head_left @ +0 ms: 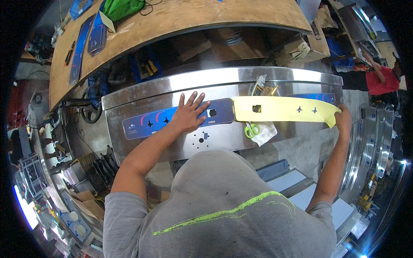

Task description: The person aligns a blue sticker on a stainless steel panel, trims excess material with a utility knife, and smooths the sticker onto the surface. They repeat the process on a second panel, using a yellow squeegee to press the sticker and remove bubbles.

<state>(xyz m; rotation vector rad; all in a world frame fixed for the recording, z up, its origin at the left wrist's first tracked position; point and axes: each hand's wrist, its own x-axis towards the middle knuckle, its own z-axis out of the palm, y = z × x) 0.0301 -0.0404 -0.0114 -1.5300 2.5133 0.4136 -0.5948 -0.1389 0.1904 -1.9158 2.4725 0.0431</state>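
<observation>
A long dark-blue decal strip (144, 124) with cut-outs lies on a stainless steel panel (165, 148). Flat on its middle rests my left hand (189, 116), fingers spread. From the decal's right end a yellow backing sheet (279, 109) extends to the right, with a square hole and star-shaped holes. My right hand (343, 120) pinches the curled far end of that sheet; the fingertips are partly hidden. Scissors with green handles (252, 130) lie just below the sheet, beside a crumpled clear plastic bag (266, 135).
Another blue decal (307, 96) lies partly behind the yellow sheet, near brass-coloured pieces in a bag (269, 90). Beyond stands a wooden table (180, 17) with more blue decals (79, 51) and a green bag (122, 7). A person in red (380, 79) is at far right.
</observation>
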